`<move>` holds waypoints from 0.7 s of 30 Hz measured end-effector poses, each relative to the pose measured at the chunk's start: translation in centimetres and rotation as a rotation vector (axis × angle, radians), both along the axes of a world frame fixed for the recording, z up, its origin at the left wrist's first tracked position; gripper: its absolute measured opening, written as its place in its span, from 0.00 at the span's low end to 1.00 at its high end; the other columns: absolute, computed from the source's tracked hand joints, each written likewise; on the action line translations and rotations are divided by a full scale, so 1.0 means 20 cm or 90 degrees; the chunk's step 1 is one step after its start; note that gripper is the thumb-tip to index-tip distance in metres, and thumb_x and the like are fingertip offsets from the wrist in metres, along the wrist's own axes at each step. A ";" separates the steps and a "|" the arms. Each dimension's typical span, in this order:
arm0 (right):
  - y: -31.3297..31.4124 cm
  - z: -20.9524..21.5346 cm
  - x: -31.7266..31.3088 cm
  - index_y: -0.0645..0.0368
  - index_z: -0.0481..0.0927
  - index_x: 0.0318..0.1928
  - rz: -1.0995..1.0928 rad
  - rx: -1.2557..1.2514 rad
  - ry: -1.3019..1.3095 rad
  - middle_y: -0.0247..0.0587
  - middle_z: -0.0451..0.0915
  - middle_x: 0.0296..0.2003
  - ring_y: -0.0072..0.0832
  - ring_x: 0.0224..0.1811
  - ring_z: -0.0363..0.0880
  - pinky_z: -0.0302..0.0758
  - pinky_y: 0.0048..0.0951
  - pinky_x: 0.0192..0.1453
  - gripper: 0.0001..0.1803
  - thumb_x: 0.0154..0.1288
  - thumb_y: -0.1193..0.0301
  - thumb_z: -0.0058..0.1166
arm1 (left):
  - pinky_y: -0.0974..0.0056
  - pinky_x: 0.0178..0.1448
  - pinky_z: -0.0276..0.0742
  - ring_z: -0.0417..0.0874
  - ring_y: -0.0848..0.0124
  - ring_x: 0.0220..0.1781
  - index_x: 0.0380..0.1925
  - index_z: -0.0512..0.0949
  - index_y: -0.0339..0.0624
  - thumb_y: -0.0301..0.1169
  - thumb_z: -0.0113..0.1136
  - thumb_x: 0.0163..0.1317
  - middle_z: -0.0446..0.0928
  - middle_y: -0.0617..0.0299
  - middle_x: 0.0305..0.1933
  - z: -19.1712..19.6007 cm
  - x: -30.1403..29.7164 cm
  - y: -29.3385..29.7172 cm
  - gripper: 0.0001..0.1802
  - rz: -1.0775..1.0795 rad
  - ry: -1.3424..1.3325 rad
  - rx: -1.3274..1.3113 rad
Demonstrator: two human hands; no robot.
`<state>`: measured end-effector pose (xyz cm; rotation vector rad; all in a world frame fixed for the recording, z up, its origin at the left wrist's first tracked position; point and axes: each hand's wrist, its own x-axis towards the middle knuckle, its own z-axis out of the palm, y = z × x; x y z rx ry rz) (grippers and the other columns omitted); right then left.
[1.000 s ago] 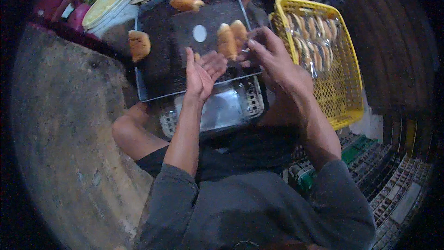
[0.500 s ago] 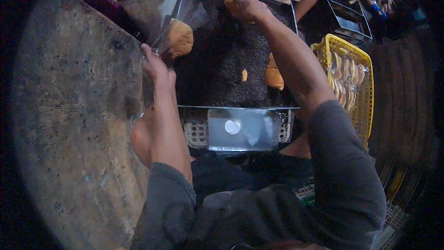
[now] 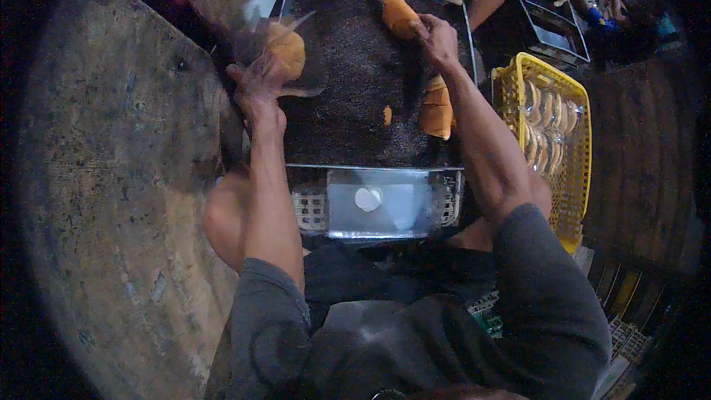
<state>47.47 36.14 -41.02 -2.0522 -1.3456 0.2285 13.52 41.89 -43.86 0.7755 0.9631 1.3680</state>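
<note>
Right hand: fingers grasping long bun over far part of tray.
Left hand: blurred, fingers grasping clear bag; round bun inside or behind, cannot tell.
Tray, right side: bare bread, unbagged.
Yellow crate: wrapped buns, done.

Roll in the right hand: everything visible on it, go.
The roll is elongated and golden to orange-brown, with a baked-bread look. The right hand grips it by the near end, fingers covering that tip; the far end is free. It slants, far end toward the person's left, over the far right part of the dark tray. No wrapping shows around it. Whether its underside touches the tray can't be told from this view.
</note>
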 end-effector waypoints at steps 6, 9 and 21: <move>-0.58 0.56 0.05 0.69 0.71 0.58 0.064 0.101 0.366 0.45 0.80 0.46 0.29 0.47 0.79 0.74 0.31 0.52 0.31 0.60 0.60 0.59 | 0.63 0.42 0.81 0.81 0.66 0.38 0.41 0.78 0.29 0.53 0.38 0.72 0.80 0.55 0.39 0.23 0.04 -0.07 0.33 0.087 0.132 -0.015; -0.76 0.73 0.07 0.67 0.73 0.57 0.094 0.088 0.466 0.44 0.79 0.46 0.27 0.53 0.75 0.67 0.27 0.60 0.28 0.60 0.61 0.55 | 0.62 0.38 0.81 0.84 0.63 0.37 0.40 0.78 0.26 0.53 0.39 0.71 0.81 0.49 0.37 0.26 0.08 -0.10 0.34 0.102 0.274 -0.017; -0.69 0.60 -0.27 0.66 0.70 0.57 0.139 0.090 0.499 0.43 0.79 0.44 0.29 0.46 0.76 0.71 0.27 0.53 0.30 0.62 0.59 0.59 | 0.48 0.55 0.78 0.80 0.54 0.50 0.69 0.52 0.43 0.68 0.22 0.63 0.74 0.39 0.51 0.37 0.38 -0.68 0.47 -0.175 -0.051 -0.030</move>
